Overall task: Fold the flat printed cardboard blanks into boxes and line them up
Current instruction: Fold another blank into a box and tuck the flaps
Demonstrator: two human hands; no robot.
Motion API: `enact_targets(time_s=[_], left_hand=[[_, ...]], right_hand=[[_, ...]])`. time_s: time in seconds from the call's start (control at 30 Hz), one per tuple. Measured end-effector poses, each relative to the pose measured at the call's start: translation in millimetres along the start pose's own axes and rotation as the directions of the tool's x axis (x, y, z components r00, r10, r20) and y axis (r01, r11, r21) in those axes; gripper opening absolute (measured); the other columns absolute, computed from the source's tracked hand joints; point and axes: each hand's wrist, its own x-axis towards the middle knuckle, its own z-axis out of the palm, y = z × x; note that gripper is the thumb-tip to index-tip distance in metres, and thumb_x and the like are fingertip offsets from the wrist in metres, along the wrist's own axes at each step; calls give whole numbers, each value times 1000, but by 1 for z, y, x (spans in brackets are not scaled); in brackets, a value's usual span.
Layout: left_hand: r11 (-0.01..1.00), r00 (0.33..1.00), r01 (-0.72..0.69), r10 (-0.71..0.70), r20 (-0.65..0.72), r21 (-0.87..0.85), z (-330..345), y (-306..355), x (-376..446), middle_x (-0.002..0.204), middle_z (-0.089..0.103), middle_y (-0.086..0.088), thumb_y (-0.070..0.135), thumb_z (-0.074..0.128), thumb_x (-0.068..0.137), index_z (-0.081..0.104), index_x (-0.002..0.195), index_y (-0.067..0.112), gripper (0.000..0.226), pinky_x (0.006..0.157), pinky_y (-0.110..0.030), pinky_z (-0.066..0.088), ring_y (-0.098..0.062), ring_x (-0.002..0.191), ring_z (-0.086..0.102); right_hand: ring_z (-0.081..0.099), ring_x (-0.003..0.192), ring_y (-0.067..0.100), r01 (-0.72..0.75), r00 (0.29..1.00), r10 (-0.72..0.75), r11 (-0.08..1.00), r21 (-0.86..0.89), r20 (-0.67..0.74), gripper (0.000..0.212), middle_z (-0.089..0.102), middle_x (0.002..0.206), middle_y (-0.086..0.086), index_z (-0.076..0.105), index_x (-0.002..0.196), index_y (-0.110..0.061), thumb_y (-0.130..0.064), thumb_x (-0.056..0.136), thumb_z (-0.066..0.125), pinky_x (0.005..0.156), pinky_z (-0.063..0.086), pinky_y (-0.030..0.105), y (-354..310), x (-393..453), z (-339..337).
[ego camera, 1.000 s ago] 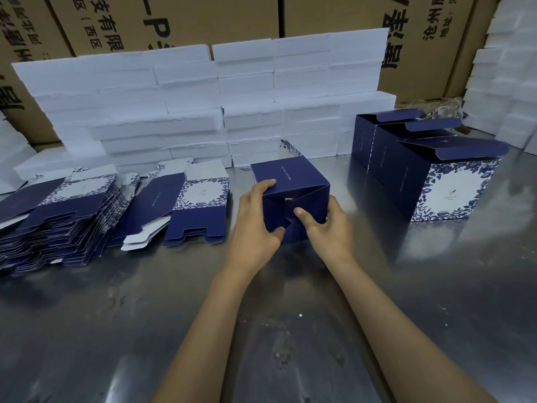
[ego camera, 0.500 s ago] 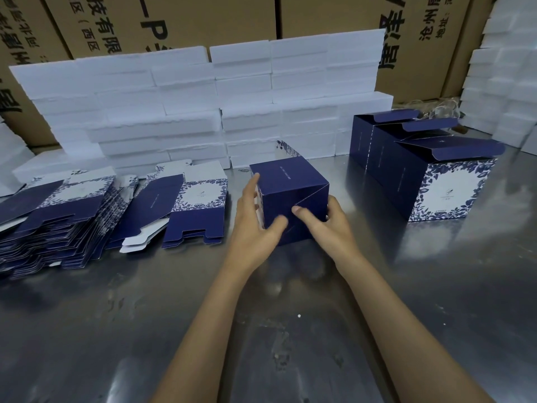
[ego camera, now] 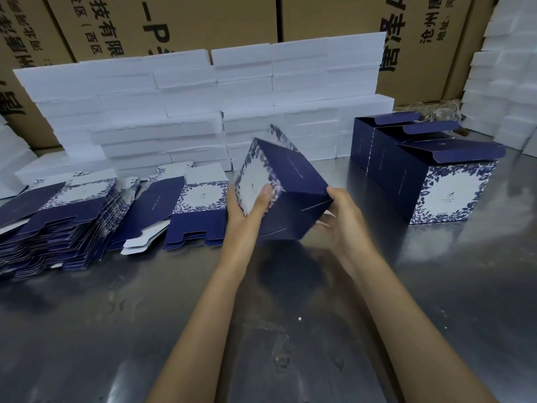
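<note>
navy-blue printed cardboard box [ego camera: 286,196], folded up and tilted, hangs clear of the brushed steel table [ego camera: 116,330] between the two hands. the left hand [ego camera: 247,210] cups its floral white panel, thumb laid flat up that face and the other fingers hidden behind it; the right hand [ego camera: 343,216] holds the lower right corner where the closed bottom flaps meet, fingers curled underneath. so both hands hold the box, neither is free.

the relation that matters: the row of finished navy boxes [ego camera: 421,170] stands to the right and a little farther back, well apart from the held box, and the right hand is the nearer one to it. the held box lies with its closed bottom turned toward the person and its open top pointing away and up to the left, so by my reading it must be rolled upright before it can join the row.

counts: one box in hand; three upright boxes in the row, lids open, though the rear ones overlap and there may be more behind. the flat printed blanks [ego camera: 58,216] lie on the left in roughly two heaps, a tall fanned one and a thinner one [ego camera: 197,210] beside the left hand; the sheets are too many and too blurred to count. white foam slabs [ego camera: 189,112] are stacked behind.
</note>
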Motion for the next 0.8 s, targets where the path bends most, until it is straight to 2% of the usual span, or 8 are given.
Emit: enact_targets(time_s=[0.1, 0.17, 0.3, 0.43, 0.53, 0.6, 0.7, 0.8], left_hand=[[988, 989, -150, 150, -12, 28, -3, 5, 0, 158, 23, 21, 65, 86, 59, 3, 150, 60, 124, 97, -4, 30, 37, 115, 30], [976, 976, -218, 218, -6, 27, -2, 5, 0, 144, 33, 32, 63, 85, 62, 11, 149, 61, 115, 84, 2, 34, 42, 106, 30], [979, 979, -203, 204, -15, 27, 4, 13, -6, 137, 53, 29, 87, 54, 72, 43, 137, 62, 71, 92, -17, 42, 15, 122, 49], [982, 984, -177, 175, -30, -63, 3, 13, -5, 137, 60, 14, 78, 45, 88, 62, 124, 53, 47, 111, -46, 40, -10, 132, 53], [971, 968, -240, 240, -68, 17, 1, 18, -7, 130, 60, 21, 65, 52, 90, 65, 118, 53, 33, 99, -25, 40, 12, 118, 52], [973, 972, -226, 229, -61, 51, 3, 19, -8, 119, 60, 14, 62, 59, 83, 64, 116, 52, 34, 87, -18, 40, 9, 104, 57], [989, 985, -147, 147, -93, 7, 4, 19, -11, 90, 54, 6, 50, 70, 73, 59, 103, 42, 33, 79, -25, 47, -12, 83, 58], [996, 994, -88, 88, -62, -10, -3, 22, -10, 79, 44, -7, 37, 70, 72, 42, 78, 12, 38, 69, -42, 35, -25, 72, 40]], right_hand=[[63, 98, 20, 14, 1000, -14, 1000, -24, 0, 28, 68, 111, 4, 64, 113, -17, -6, 101, 41, 80, 48, 31, -1, 0, -5], [66, 108, 20, 35, 999, -37, 994, -104, -17, 40, 71, 121, 1, 67, 122, -19, 1, 98, 41, 86, 51, 31, -3, -2, -8], [63, 121, 15, 20, 1000, -20, 994, -110, -3, 38, 68, 132, 0, 61, 137, -21, -10, 107, 42, 106, 50, 33, -9, -7, -7], [61, 105, -11, 107, 994, -103, 974, -201, 32, 37, 59, 137, -15, 57, 143, -27, -22, 108, 48, 94, 50, 11, -8, -12, -4], [62, 115, 1, 28, 994, -24, 999, -37, 109, 58, 61, 140, -14, 59, 140, -38, -60, 87, 68, 109, 47, 33, -13, -15, 1], [59, 125, 10, 3, 983, -10, 999, 37, 184, 86, 58, 144, -12, 52, 143, -44, -75, 66, 76, 115, 42, 47, -13, -14, 1], [58, 130, 15, 97, 964, -81, 994, -54, 255, 95, 57, 145, -12, 43, 146, -50, -61, 63, 87, 115, 42, 46, -6, -16, 3], [60, 128, 15, 126, 959, -101, 989, -81, 266, 90, 61, 141, -10, 42, 145, -53, -47, 66, 85, 114, 42, 46, 0, -16, 6]])
